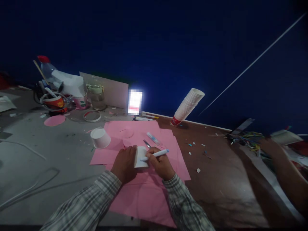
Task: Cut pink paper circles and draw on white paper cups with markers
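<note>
In my right hand (160,162) is a white marker (160,153) with a blue end, held like a pen. Its tip meets a small piece of white paper (141,163). My left hand (125,162) grips that paper along its left side, the fingers curled and partly hidden. Both hands rest over several overlapping pink sheets (144,202). Just beyond the fingers lie scissors (147,143), their handles hidden, and a clear tube with a blue label (153,138). A white paper cup (100,138) stands upside down on the sheets' left edge.
A tall stack of paper cups (189,106) leans against the blue wall. At the back left are a jar (96,98), a pen-filled cup (55,104) and a pink disc (55,120). Another person's arm (286,170) reaches toward coloured wires (255,139) on the right.
</note>
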